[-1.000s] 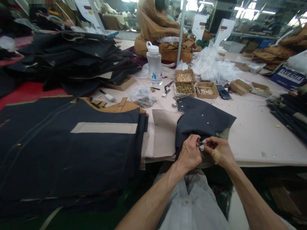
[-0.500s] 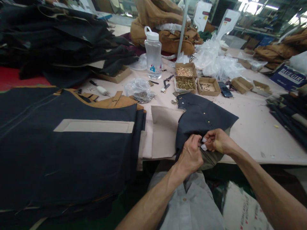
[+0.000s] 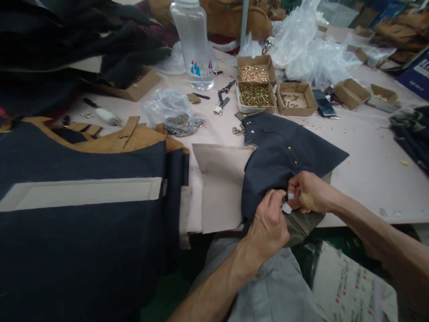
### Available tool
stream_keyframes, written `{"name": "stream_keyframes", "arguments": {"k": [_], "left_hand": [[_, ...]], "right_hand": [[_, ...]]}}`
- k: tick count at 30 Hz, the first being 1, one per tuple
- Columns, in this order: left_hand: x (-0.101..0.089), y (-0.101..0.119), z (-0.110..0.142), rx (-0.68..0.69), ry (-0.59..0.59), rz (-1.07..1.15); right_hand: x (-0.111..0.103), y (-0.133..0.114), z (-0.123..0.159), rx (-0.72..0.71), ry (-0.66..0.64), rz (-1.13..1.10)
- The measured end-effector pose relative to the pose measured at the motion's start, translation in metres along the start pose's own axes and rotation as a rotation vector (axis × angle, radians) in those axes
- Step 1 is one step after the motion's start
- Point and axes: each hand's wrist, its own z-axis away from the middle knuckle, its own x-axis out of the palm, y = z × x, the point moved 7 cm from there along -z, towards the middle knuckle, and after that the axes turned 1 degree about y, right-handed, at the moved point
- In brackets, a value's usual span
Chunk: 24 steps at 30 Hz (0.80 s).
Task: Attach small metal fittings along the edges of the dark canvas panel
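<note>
A dark navy fabric piece (image 3: 278, 156) with an olive-green underside (image 3: 303, 226) lies over the table's front edge. Small brass rivets show on its face. My left hand (image 3: 268, 219) is closed on its near edge, thumb and fingers pinched together. Just right of it, my right hand (image 3: 310, 192) is also closed in a pinch at the same spot, the fingertips almost touching the left ones. White wrapping, which looks like tape, covers its fingertips; whatever sits between them is hidden. A beige flap (image 3: 223, 188) extends left from the navy piece.
Stacked navy panels with tan trim (image 3: 83, 241) fill the left. Behind the work stand a water bottle (image 3: 194, 44), a box of brass rivets (image 3: 256, 96), another cardboard box (image 3: 296, 100), a phone (image 3: 325, 103) and plastic bags (image 3: 311, 58). Dark fabric (image 3: 410, 138) lies at right.
The view has tilted down and come closer, so the table things appear larger and higher. Both hands stay pinched at the same edge of the navy fabric, with only slight finger movement.
</note>
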Motion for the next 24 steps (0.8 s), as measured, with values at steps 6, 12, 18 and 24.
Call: {"name": "stream_keyframes", "arguments": {"k": [6, 12, 18, 24], "left_hand": [[0.0, 0.0, -0.003, 0.015, 0.021, -0.003], [0.001, 0.003, -0.002, 0.021, 0.039, -0.034], [-0.002, 0.007, 0.001, 0.029, 0.016, -0.076], [-0.002, 0.013, 0.003, 0.029, -0.016, -0.15]], "right_hand": [[-0.005, -0.009, -0.006, -0.036, 0.004, 0.249], [-0.004, -0.004, -0.008, -0.067, 0.041, 0.193], [-0.003, 0.003, 0.043, -0.238, 0.343, -0.1], [-0.007, 0.078, 0.118, 0.102, 1.086, 0.088]]}}
